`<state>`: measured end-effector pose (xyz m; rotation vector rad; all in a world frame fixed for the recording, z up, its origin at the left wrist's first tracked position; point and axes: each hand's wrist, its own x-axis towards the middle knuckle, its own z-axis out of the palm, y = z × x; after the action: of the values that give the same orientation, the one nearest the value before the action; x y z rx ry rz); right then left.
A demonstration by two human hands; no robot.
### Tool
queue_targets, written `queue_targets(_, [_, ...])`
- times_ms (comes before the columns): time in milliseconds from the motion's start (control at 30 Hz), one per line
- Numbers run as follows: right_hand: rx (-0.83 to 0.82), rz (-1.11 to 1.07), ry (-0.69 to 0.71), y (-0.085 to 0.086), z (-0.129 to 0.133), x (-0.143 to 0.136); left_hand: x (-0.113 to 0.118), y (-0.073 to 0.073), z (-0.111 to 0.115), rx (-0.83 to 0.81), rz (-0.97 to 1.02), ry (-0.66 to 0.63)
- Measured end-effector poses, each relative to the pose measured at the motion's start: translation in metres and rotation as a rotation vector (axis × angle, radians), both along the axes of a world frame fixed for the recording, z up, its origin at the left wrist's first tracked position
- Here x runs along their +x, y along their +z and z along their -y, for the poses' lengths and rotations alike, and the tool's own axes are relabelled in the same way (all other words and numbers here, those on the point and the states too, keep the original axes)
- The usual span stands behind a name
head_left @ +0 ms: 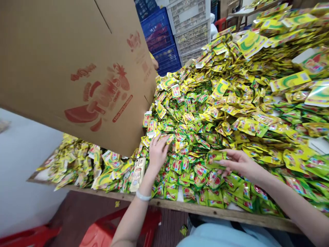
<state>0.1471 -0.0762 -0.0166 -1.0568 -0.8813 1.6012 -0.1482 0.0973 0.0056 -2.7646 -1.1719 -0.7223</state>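
Small green plastic sachets (190,117) gleam mid-frame; from here the big brown cardboard box (77,44), upper left, looks smooth, matt.

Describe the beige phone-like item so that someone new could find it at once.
Find the big cardboard box with red fruit print and follow it to its lowest corner. Just below and right of that corner, near the left hand, lies the beige phone-like item. Its flat beige face with small pictures sets it apart from the glossy yellow and green packets.
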Motion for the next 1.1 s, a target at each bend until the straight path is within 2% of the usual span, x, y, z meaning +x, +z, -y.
queue_targets(100, [-0.087,-0.289,0.077,0.008,-0.002,-0.012,0.018,-0.003,0.027,0.126,0.022,-0.288])
queue_targets(167, [-0.111,-0.388,0.061,0.015,-0.004,-0.015,0.025,-0.005,0.045,0.111,-0.024,-0.479])
queue_targets(200, [-0.107,-0.406,0.051,0.019,-0.004,-0.014,0.028,-0.007,0.051,0.078,-0.028,-0.529])
queue_targets(267, [-0.076,-0.404,0.028,0.026,-0.002,-0.010,0.035,-0.008,0.059,-0.037,0.077,-0.499])
queue_targets(333, [-0.037,-0.377,0.002,0.030,0.002,-0.007,0.048,-0.006,0.064,-0.289,0.321,-0.397])
queue_targets(433, [-0.002,-0.327,0.050,0.028,0.008,-0.007,0.081,0.007,0.074,-0.992,0.657,-0.401])
queue_targets(500, [0.010,-0.262,0.108,0.026,0.012,-0.009,0.102,0.016,0.081,-1.407,0.740,-0.431])
queue_targets(567, [0.026,-0.166,0.086,0.027,0.017,-0.005,0.118,0.023,0.086,-1.574,0.794,-0.381])
queue_targets(667, [0.101,-0.039,-0.103,0.046,0.026,0.013,0.130,0.029,0.088,-1.552,0.869,-0.324])
queue_targets(767, [0.239,0.076,-0.243,0.080,0.031,0.034,0.137,0.037,0.090,-1.532,0.736,-0.401])
queue_targets(833, [0.316,0.178,-0.214,0.100,0.027,0.045,0.143,0.044,0.091,-1.511,0.603,-0.465])
queue_targets(933, [0.414,0.400,-0.095,0.115,0.016,0.060,0.155,0.052,0.093,-1.482,0.513,-0.500])
queue_targets(1033, [0.551,0.746,-0.021,0.126,0.010,0.073,0.165,0.056,0.095,-1.372,0.481,-0.491])
queue_targets(1100, [0.648,0.994,0.092,0.139,0.013,0.074,0.168,0.055,0.098,-1.267,0.468,-0.504])
